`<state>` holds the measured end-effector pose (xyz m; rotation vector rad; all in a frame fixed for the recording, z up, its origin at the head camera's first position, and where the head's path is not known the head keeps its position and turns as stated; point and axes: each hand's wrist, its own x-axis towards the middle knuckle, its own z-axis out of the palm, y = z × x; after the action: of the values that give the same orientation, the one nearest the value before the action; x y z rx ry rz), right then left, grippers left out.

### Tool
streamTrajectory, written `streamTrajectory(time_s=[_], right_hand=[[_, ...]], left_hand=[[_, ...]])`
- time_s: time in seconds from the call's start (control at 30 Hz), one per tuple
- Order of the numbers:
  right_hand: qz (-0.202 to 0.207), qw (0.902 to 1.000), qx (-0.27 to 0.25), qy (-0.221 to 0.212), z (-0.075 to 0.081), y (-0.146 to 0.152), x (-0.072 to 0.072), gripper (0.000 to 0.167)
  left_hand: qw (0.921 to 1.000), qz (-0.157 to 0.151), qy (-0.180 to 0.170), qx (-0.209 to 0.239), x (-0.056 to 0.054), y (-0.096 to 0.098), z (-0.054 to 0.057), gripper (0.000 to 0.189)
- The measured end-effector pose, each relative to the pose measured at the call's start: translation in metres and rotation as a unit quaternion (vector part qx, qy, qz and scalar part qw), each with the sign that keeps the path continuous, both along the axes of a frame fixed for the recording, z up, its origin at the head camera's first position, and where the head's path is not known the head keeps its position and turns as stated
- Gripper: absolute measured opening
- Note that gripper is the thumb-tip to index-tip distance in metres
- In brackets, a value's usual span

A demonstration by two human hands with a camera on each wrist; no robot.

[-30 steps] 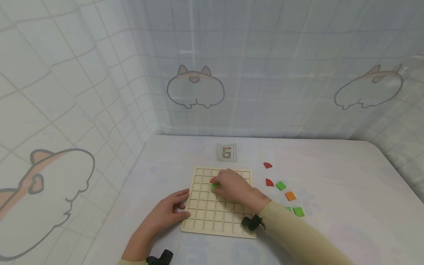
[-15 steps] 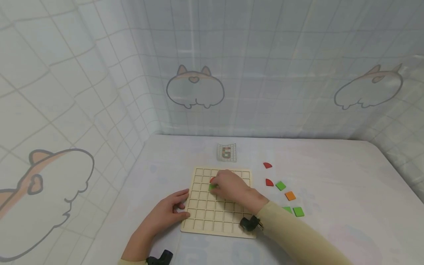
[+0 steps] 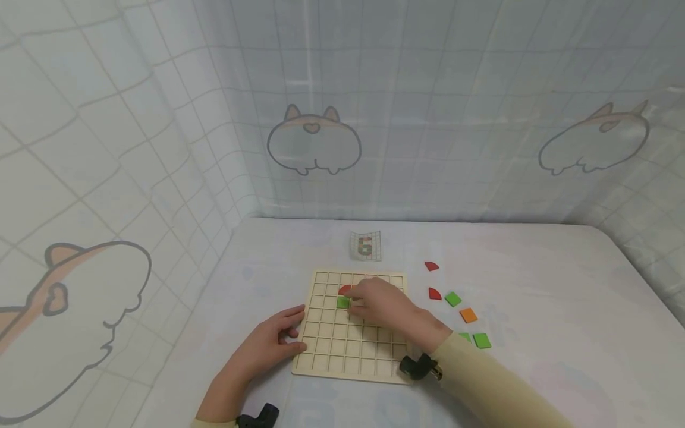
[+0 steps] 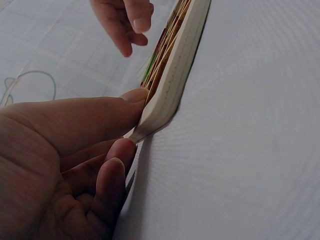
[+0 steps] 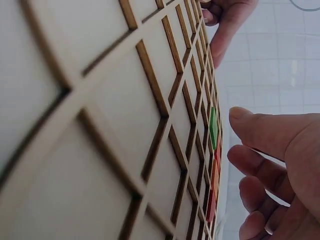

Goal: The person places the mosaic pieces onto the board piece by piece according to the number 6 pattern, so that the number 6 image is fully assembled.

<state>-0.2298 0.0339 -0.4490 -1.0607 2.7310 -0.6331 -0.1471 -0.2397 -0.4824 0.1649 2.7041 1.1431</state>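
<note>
A pale wooden grid board [image 3: 332, 346] lies flat before me. In its upper part sit a red quarter-round tile [image 3: 344, 289] and, just below, a green square tile [image 3: 343, 303]. The right wrist view shows further orange [image 5: 215, 175] and red tiles [image 5: 211, 207] in the grid. My right hand [image 3: 382, 303] hovers over them, thumb and fingertips apart, nothing visible between them; it partly hides that row. My left hand [image 3: 267, 342] rests against the board's left edge. In the left wrist view its thumb [image 4: 100, 117] touches the rim, with other fingers bent beside it.
Loose tiles lie right of the board: red quarter-rounds [image 3: 434, 294], green squares [image 3: 452, 299] and an orange square [image 3: 468, 315]. One green tile is partly behind my right sleeve [image 3: 481, 380]. Beyond the board lies a small gridded pattern card [image 3: 366, 246]. Curtains [image 3: 428, 119] surround the table.
My right hand has let go of the green square tile, which now lies in the grid below the red one, and has drawn slightly right. My left hand has not moved.
</note>
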Motion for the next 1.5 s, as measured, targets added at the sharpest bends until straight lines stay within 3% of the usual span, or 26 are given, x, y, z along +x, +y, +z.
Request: streamTrajectory(time_s=[0.2, 0.5, 0.8, 1.07, 1.5], right_hand=[[-0.013, 0.9989, -0.033, -0.030, 0.003, 0.020, 0.006, 0.031], [-0.084, 0.9928, -0.058, -0.063, 0.004, 0.054, 0.009, 0.040], [-0.099, 0.9920, -0.069, -0.037, 0.002, 0.086, 0.019, 0.042], [-0.148, 0.9873, -0.052, -0.025, -0.003, 0.125, 0.025, 0.041], [-0.219, 0.9730, -0.071, -0.021, -0.014, 0.181, 0.038, 0.039]], left_hand=[[1.0000, 0.006, -0.001, -0.002, 0.000, 0.001, 0.000, 0.069], [1.0000, 0.007, -0.003, -0.002, -0.001, 0.000, -0.001, 0.069], [1.0000, 0.005, -0.002, 0.000, 0.000, -0.001, 0.000, 0.071], [1.0000, -0.001, 0.000, 0.008, 0.000, -0.002, 0.000, 0.070], [0.9999, 0.009, -0.008, 0.010, -0.001, 0.001, 0.001, 0.070]])
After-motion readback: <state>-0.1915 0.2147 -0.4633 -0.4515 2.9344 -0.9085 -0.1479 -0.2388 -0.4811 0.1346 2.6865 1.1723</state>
